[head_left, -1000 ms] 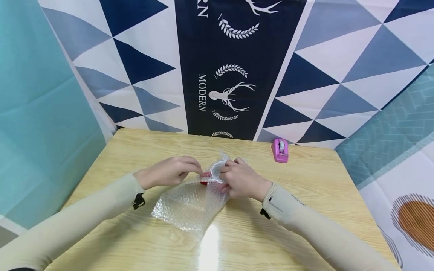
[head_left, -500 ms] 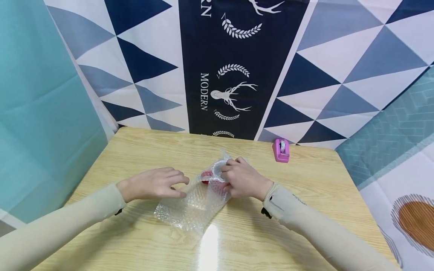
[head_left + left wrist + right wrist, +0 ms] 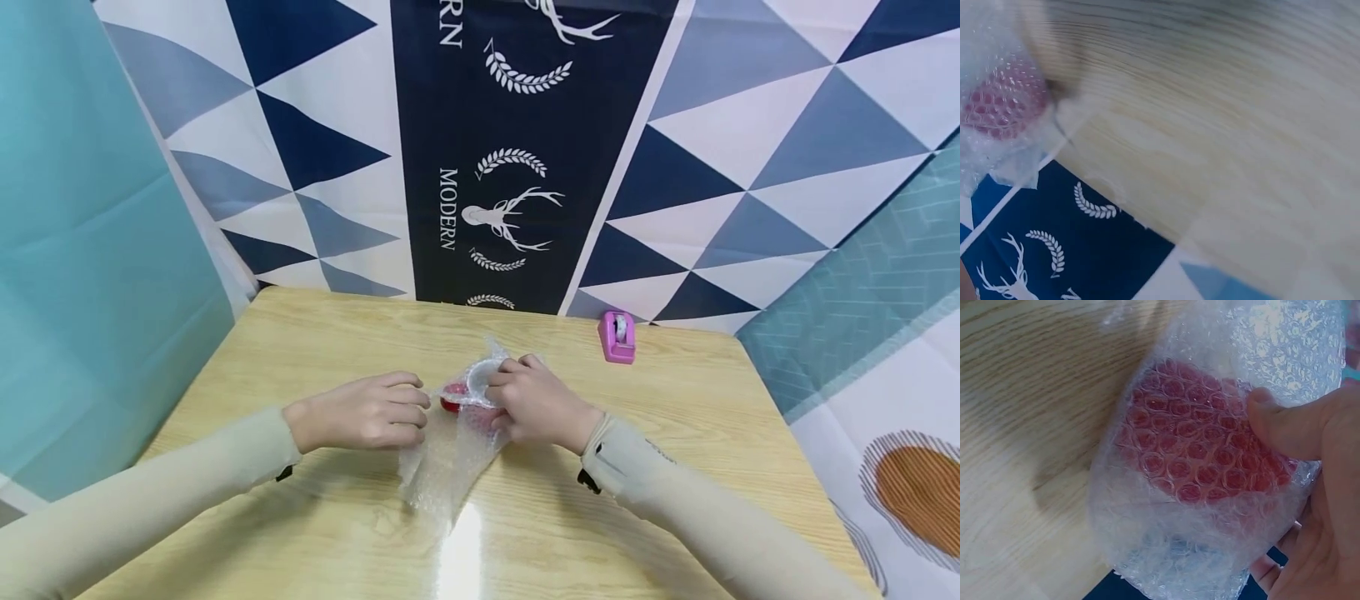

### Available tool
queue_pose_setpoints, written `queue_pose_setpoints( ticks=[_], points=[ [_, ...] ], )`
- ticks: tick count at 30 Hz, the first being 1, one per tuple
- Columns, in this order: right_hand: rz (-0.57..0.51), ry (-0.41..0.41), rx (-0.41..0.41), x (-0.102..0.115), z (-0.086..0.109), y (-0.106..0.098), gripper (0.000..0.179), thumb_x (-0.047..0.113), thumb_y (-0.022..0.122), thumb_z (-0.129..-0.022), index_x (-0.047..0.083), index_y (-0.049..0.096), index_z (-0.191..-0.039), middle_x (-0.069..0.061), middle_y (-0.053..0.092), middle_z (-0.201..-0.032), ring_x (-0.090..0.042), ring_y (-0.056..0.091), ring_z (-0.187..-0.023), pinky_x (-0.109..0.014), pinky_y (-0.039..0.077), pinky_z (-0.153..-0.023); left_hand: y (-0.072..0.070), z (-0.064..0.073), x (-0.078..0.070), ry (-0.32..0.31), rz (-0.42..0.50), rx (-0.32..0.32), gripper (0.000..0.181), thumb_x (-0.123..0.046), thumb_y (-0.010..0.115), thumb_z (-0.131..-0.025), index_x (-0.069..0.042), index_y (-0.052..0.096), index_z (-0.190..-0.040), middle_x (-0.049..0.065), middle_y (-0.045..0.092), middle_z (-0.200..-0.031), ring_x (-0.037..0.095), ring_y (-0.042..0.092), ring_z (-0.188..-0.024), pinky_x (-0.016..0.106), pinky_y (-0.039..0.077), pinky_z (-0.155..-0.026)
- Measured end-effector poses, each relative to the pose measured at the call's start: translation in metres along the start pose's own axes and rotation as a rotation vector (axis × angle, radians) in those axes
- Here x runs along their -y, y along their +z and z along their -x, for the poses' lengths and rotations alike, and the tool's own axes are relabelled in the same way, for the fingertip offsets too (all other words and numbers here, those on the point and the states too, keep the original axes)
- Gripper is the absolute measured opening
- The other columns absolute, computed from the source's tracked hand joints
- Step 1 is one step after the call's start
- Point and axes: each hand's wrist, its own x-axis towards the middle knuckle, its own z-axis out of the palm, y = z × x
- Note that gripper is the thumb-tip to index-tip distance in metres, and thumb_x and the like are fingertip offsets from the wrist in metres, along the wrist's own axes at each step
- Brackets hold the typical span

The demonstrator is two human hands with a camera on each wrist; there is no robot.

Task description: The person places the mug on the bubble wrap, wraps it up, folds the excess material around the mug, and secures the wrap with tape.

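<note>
A red object [image 3: 452,400] with a pale round end [image 3: 480,377] lies partly rolled in clear bubble wrap [image 3: 442,479] mid-table. My right hand [image 3: 542,402] grips the wrapped part from the right. In the right wrist view its thumb [image 3: 1285,425] presses the bubbles over the red surface [image 3: 1197,444]. My left hand [image 3: 367,414], fingers bent, pinches the loose left flap, which rises off the table beneath it. The left wrist view shows the wrapped bundle [image 3: 1007,103] at its left edge, with barely any of the hand. What kind of object is inside, I cannot tell.
A pink tape dispenser [image 3: 617,337] stands near the back right edge of the wooden table [image 3: 300,333]. Patterned cloth [image 3: 487,167] hangs behind it, and a teal curtain [image 3: 97,250] borders the left side.
The left hand let go near the red object, drew back left, then returned to the flap. The flap's left corner has lifted and moved right. My right hand keeps its grip.
</note>
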Motion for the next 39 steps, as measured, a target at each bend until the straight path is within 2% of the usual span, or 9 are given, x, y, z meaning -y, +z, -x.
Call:
queue_pose_setpoints(
  ticks=[5, 9, 12, 17, 22, 26, 29, 35, 39],
  points=[
    [0.025, -0.017, -0.026, 0.002, 0.002, 0.003, 0.025, 0.031, 0.085, -0.078, 0.017, 0.074, -0.094, 0.004, 0.073, -0.107, -0.02, 0.06, -0.104, -0.041, 0.045, -0.091, 0.01, -0.015, 0.005, -0.107, 0.092, -0.154, 0.012, -0.013, 0.065, -0.101, -0.011, 0.075, -0.095, -0.001, 0.076, -0.094, 0.018, 0.07, -0.09, 0.036, 0.058, -0.093],
    [0.031, -0.013, -0.04, -0.001, 0.006, 0.005, 0.027, 0.033, 0.086, -0.079, 0.017, 0.075, -0.097, 0.004, 0.076, -0.111, -0.02, 0.06, -0.106, -0.041, 0.045, -0.092, 0.025, -0.034, 0.011, -0.229, 0.125, -0.273, 0.018, -0.023, 0.069, -0.1, -0.009, 0.077, -0.094, 0.0, 0.077, -0.09, 0.014, 0.072, -0.083, 0.027, 0.06, -0.084],
    [0.021, -0.018, -0.053, -0.002, 0.009, 0.005, 0.028, 0.035, 0.087, -0.08, 0.019, 0.076, -0.101, 0.005, 0.077, -0.113, -0.019, 0.06, -0.107, -0.04, 0.045, -0.092, 0.036, -0.048, 0.014, -0.365, 0.153, -0.325, 0.019, -0.024, 0.068, -0.101, -0.01, 0.077, -0.093, 0.0, 0.077, -0.088, 0.011, 0.072, -0.079, 0.022, 0.06, -0.079],
    [0.04, -0.032, -0.062, -0.002, 0.009, 0.007, 0.02, 0.027, 0.083, -0.083, 0.022, 0.077, -0.101, 0.007, 0.077, -0.107, -0.02, 0.061, -0.105, -0.04, 0.045, -0.092, 0.049, -0.059, 0.017, -0.63, 0.205, -0.335, 0.011, -0.016, 0.07, -0.098, -0.008, 0.075, -0.094, 0.001, 0.075, -0.086, 0.01, 0.07, -0.074, 0.017, 0.058, -0.07],
    [0.053, -0.029, -0.058, -0.003, 0.008, 0.007, 0.027, 0.017, 0.077, -0.08, 0.018, 0.077, -0.107, 0.002, 0.075, -0.11, -0.022, 0.063, -0.107, -0.043, 0.047, -0.094, 0.052, -0.07, 0.02, -0.889, 0.275, -0.271, 0.01, -0.014, 0.072, -0.096, -0.006, 0.075, -0.091, 0.004, 0.076, -0.084, 0.009, 0.068, -0.069, 0.013, 0.054, -0.063],
    [-0.001, -0.012, -0.1, -0.004, 0.01, 0.01, 0.03, 0.015, 0.078, -0.08, 0.017, 0.076, -0.11, 0.0, 0.075, -0.114, -0.023, 0.064, -0.111, -0.044, 0.047, -0.099, 0.051, -0.079, 0.025, -1.063, 0.304, -0.13, 0.018, -0.023, 0.07, -0.099, -0.008, 0.075, -0.089, 0.004, 0.075, -0.085, 0.009, 0.065, -0.068, 0.015, 0.052, -0.06],
    [-0.146, 0.035, -0.167, -0.004, 0.016, 0.016, 0.028, 0.013, 0.08, -0.083, 0.013, 0.074, -0.11, -0.004, 0.075, -0.114, -0.025, 0.065, -0.115, -0.046, 0.046, -0.105, 0.052, -0.085, 0.028, -1.152, 0.319, -0.017, 0.021, -0.026, 0.069, -0.099, -0.009, 0.075, -0.089, 0.004, 0.075, -0.09, 0.01, 0.063, -0.07, 0.018, 0.052, -0.061],
    [-0.432, 0.14, -0.282, -0.002, 0.031, 0.027, 0.056, 0.005, 0.079, -0.085, -0.001, 0.052, -0.134, -0.018, 0.062, -0.132, -0.033, 0.06, -0.124, -0.048, 0.048, -0.11, 0.054, -0.093, 0.035, -1.196, 0.316, 0.137, 0.019, -0.026, 0.073, -0.095, -0.008, 0.075, -0.09, 0.003, 0.071, -0.087, 0.011, 0.059, -0.07, 0.022, 0.051, -0.061],
    [-0.395, 0.029, -0.362, -0.003, 0.031, 0.03, 0.062, -0.004, 0.076, -0.084, 0.002, 0.051, -0.141, -0.023, 0.054, -0.14, -0.034, 0.059, -0.125, -0.046, 0.052, -0.107, 0.054, -0.096, 0.039, -1.205, 0.31, 0.181, 0.022, -0.029, 0.077, -0.092, -0.012, 0.072, -0.08, -0.001, 0.065, -0.077, 0.011, 0.056, -0.066, 0.023, 0.048, -0.058]
  ],
)
